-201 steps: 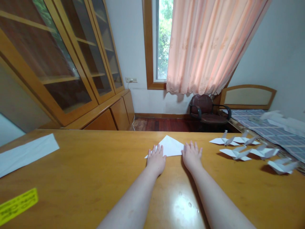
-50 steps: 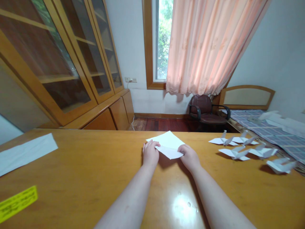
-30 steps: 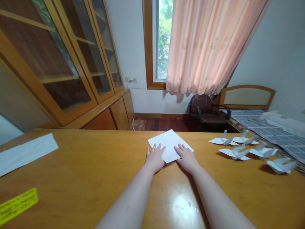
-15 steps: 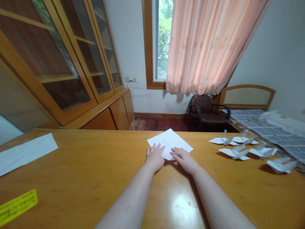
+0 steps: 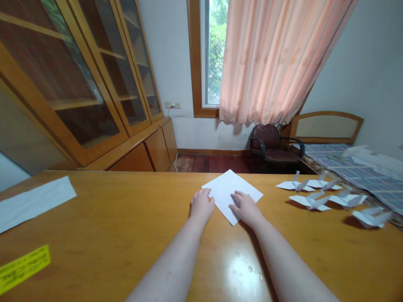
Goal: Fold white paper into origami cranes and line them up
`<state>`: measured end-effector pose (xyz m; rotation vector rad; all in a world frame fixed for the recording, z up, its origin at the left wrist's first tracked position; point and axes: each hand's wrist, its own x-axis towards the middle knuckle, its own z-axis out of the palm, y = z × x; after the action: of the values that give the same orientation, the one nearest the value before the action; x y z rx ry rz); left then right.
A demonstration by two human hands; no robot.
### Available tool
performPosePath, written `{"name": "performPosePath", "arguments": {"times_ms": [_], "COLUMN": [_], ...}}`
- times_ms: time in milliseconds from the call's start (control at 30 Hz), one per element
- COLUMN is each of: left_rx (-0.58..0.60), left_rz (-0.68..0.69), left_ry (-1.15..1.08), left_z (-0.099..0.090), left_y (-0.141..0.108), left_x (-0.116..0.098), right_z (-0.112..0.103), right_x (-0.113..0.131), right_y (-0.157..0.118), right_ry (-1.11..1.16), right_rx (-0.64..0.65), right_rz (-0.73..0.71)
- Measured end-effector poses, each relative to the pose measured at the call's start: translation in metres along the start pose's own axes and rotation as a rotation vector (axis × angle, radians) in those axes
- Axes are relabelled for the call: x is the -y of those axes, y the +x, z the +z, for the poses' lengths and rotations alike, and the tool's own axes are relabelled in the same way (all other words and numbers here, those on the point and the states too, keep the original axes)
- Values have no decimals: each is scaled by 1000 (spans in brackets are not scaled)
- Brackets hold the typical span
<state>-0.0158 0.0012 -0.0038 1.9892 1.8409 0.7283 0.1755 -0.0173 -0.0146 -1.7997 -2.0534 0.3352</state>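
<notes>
- While both bare hands reach forward over the wooden counter (image 5: 132, 235), the square sheet of white paper (image 5: 225, 184) lies near its far edge, turned so that one corner points at the person.
- The left hand (image 5: 201, 206) is at the sheet's left edge, fingers bent; whether its grip is closed on the paper or merely touches it, one cannot tell.
- The right hand (image 5: 247, 208) lies over the right part of the sheet, its grip apart, with thumb and fingers separated and fingertips on or just above the paper.
- Five folded paper cranes (image 5: 310, 202) stand to the right of the sheet, well apart from it, the nearest one set off from the other four.
- At the counter's left side lies a long white strip (image 5: 37, 201), probably paper, and nearer the person a yellow label (image 5: 25, 268) with dark, unreadable lettering.
- Beyond the counter are a glass-doored cabinet (image 5: 121, 98), a pink curtain (image 5: 270, 58), a maroon armchair (image 5: 267, 140) and a bed with a checked cover (image 5: 343, 153).
</notes>
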Motion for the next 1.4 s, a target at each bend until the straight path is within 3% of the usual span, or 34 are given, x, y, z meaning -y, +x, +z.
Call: {"name": "performPosePath", "arguments": {"times_ms": [133,533,1067,1233,1400], "left_rx": [-57,22,-27,-28,-60], "left_rz": [-177,-238,-177,-194,-172], "left_ry": [247,353,184,97,-103], "left_z": [-8,-9,-12,-11,-9], "left_y": [-1,-4,-1,1,5], "left_x": [3,-3,4,6,6], "right_z": [-2,-8,-3,-2,-1], "right_x": [1,7,6,5,4], "right_y": [-1,-4,-3,-2,-1], "right_ry": [74,119,85,79,141], "right_rx": [23,16,59,-4,13], "right_rz": [-26,-76,-79,-99,-156]}}
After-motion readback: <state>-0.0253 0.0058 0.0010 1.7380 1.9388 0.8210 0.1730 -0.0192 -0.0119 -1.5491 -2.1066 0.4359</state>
